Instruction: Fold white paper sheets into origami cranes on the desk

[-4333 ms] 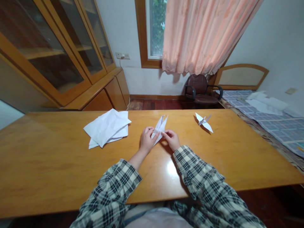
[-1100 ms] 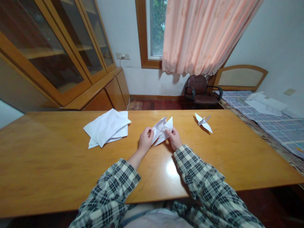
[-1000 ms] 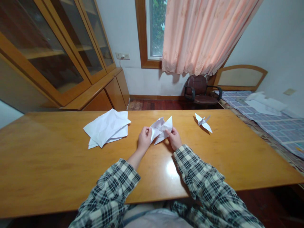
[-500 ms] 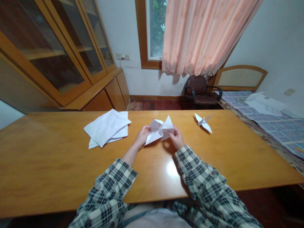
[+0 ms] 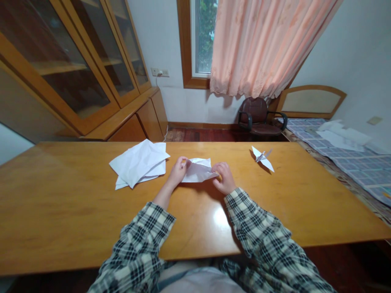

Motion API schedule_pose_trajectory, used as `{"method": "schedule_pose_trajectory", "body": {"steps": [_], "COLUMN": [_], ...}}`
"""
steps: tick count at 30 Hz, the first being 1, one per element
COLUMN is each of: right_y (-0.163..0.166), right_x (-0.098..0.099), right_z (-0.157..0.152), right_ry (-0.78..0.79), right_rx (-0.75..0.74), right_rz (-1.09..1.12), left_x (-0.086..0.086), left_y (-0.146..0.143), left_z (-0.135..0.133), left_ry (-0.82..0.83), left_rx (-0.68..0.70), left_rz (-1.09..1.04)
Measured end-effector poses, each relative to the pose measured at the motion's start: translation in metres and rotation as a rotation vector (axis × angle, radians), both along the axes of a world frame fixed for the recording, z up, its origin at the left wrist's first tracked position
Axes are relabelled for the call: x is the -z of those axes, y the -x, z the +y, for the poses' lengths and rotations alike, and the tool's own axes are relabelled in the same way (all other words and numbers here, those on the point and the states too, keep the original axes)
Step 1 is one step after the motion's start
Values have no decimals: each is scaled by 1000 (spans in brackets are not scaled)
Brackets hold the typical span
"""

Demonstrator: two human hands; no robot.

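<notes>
Both my hands hold a partly folded white paper piece (image 5: 198,171) just above the wooden table (image 5: 61,211), near its far middle. My left hand (image 5: 178,172) pinches the paper's left corner. At the paper's right end, my right hand (image 5: 224,179) has its fingers curled closed over the edge. The paper lies spread out, wide and nearly flat, between the two hands. Both sleeves are plaid.
A loose pile of white paper sheets (image 5: 139,163) lies to the left of my hands. A finished white paper crane (image 5: 262,158) stands to the right. Beyond the table are a dark armchair (image 5: 260,117), a glass-fronted cabinet (image 5: 70,69) and a bed (image 5: 351,150).
The folded paper, narrow and pointed earlier, has been pulled open and spread wide between my hands. My hands have moved apart and the paper has dropped lower towards the table.
</notes>
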State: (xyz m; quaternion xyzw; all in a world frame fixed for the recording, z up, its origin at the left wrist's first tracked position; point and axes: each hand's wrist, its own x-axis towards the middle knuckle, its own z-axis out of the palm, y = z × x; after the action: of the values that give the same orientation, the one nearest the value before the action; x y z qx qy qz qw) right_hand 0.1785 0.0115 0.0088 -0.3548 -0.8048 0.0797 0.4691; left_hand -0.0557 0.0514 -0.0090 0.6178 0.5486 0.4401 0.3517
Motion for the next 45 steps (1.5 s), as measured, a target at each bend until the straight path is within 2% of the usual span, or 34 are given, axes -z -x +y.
{"method": "schedule_pose_trajectory", "body": {"steps": [4,9,16,20,30,34,40,45], "right_y": [-2,-5,-3,-2,-4,-4,-7,-8], "right_x": [3,5,5,9,17,13,10,11], "right_z": [0,3,1,1,9,7,6,8], "right_ry": [-41,-35,53,85,73,93,85,67], "right_rx": [15,76,-82,-96,-20,-5,115,108], "right_rz": [-56,-87,-79,-115,-77,-18,35,73], "left_x": [-2,-3,-7,-6,3,3,1,3], "left_y": [7,14,15,16,17,19,22,23], "left_z": [2,5,1,1,7,8,8,9], "left_ry": [-76,-173,-204,-223,-213,-179,-181,-166], "left_rx": [38,-36,-121,-158,-78,-108,-202,-257], "left_rz": [15,108,126,117,70,61,81,71]}}
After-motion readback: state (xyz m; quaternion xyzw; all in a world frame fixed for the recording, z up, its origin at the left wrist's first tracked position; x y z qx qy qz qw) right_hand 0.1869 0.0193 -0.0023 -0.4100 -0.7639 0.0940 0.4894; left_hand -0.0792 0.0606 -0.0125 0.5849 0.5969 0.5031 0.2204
